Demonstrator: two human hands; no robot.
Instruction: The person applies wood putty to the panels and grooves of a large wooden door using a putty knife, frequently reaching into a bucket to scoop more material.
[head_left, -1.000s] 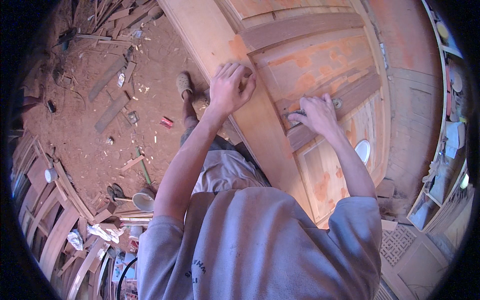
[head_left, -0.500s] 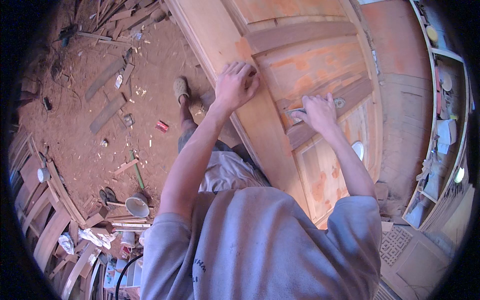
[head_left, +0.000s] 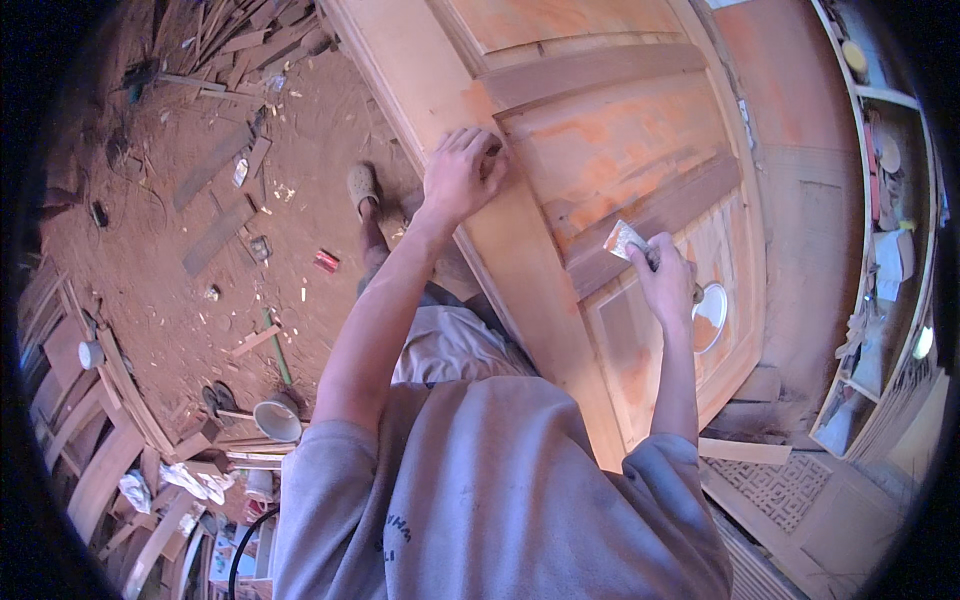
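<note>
A panelled wooden door point(head_left: 535, 250) with orange-brown filler patches lies before me. My left hand point(head_left: 465, 172) rests on its long left-hand stile, fingers curled toward the thumb; whatever they may hold is hidden. Over a lower cross rail, my right hand point(head_left: 668, 280) grips a putty knife point(head_left: 624, 240). Its wide blade, smeared with pale and orange paste, points up and left, and looks lifted off the wood. Just right of that wrist, a round white-rimmed lid or dish point(head_left: 711, 318) with orange filler in it sits on the lower panel.
Wood offcuts point(head_left: 222, 235) and shavings litter the dirt floor on the left, near a red packet point(head_left: 326, 261) and a grey bucket point(head_left: 277, 418). A long shelf unit point(head_left: 870, 240) with assorted items stands right of the door. A carved lattice panel point(head_left: 785, 490) lies at lower right.
My right hand has drawn back from the cross rail toward me and turned, so the putty knife's blade now shows. The filler dish is more exposed. My left hand stays on the stile.
</note>
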